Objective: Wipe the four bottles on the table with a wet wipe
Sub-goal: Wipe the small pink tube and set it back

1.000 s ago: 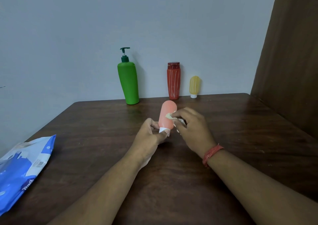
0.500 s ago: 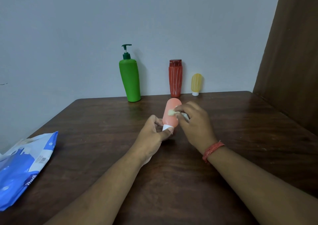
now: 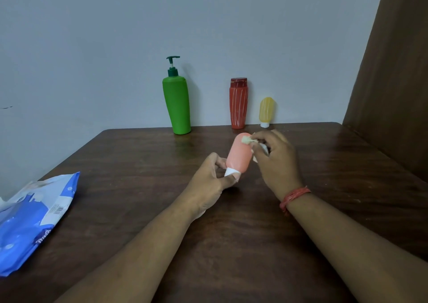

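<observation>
Crumpled off-white fabric, the wet wipe (image 3: pixel 249 140), was pinched in the curled fingertips of the right hand (image 3: pixel 276 161) and pressed against the rounded upper end of the salmon-pink plastic squeeze bottle (image 3: pixel 238 156). More of the wipe showed white beneath that hand's fingers, beside the bottle's right flank. The left hand (image 3: pixel 209 184) gripped the bottle at its lower end, thumb and fingers curled round the white cap (image 3: pixel 230 171), which pointed down toward the person. The bottle was held tilted, its top leaning away and slightly right, lifted above the dark brown wooden table (image 3: pixel 231 244); whether any part touched the surface could not be determined. A red thread band (image 3: pixel 293 197) circled the right wrist.

Three further bottles stood upright in a row at the table's far edge, against the pale grey wall (image 3: pixel 92 47): a tall green plastic pump bottle (image 3: pixel 177 105) on the left, a red bottle with thin white stripes and a dark red cap (image 3: pixel 238 104) in the middle, and a small yellow tube standing on its white cap (image 3: pixel 266 111) on the right. All three stood apart from both hands. A blue and white wipes packet (image 3: pixel 32 221) lay flat near the left edge of the table. A brown wooden panel (image 3: pixel 398 71) rose along the right side.
</observation>
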A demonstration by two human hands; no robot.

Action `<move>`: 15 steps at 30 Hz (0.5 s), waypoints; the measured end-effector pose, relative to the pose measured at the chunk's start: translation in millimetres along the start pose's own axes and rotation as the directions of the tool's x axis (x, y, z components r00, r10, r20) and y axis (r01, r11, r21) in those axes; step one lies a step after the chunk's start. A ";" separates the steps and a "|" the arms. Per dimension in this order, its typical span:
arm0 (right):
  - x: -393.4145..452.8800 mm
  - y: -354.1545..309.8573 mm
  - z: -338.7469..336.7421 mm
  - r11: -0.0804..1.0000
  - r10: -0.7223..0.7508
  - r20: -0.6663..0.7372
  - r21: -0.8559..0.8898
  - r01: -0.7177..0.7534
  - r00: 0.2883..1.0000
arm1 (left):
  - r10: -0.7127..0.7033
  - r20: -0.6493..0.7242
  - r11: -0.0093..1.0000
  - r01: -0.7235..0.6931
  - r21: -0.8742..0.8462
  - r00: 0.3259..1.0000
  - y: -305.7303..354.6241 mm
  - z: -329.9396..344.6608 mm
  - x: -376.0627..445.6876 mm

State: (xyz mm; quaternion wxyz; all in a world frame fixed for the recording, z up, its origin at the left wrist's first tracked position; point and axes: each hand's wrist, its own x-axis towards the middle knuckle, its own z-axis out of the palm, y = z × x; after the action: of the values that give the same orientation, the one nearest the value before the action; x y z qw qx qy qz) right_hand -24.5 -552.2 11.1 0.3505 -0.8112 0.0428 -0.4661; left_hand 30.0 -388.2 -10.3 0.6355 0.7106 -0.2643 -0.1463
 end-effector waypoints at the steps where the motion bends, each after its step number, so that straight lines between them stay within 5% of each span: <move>1: 0.3 0.5 -1.2 1.000 0.014 -0.002 -0.005 -0.014 1.000 | 0.004 -0.001 1.000 -0.004 0.002 1.000 -0.4 0.2 0.2; 6: -13.5 -7.6 14.8 0.987 -0.154 0.262 0.002 0.159 0.953 | -0.014 -0.119 0.982 -0.008 -0.187 0.993 -2.0 -4.8 1.7; 12: 1.2 2.7 -0.9 0.998 -0.005 0.010 -0.060 0.006 1.000 | 0.001 -0.009 0.999 0.000 0.052 1.000 0.1 0.0 0.1; 15: -1.3 3.2 0.1 0.998 -0.007 0.089 -0.056 0.012 0.996 | 0.003 -0.050 1.000 -0.004 -0.019 0.999 -1.6 -1.4 1.4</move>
State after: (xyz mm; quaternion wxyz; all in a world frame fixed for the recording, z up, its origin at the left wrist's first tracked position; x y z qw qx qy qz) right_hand -24.3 -554.1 8.2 0.3266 -0.8410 0.0364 -0.4297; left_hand 32.2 -387.7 -11.6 0.6490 0.7073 -0.2482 -0.1302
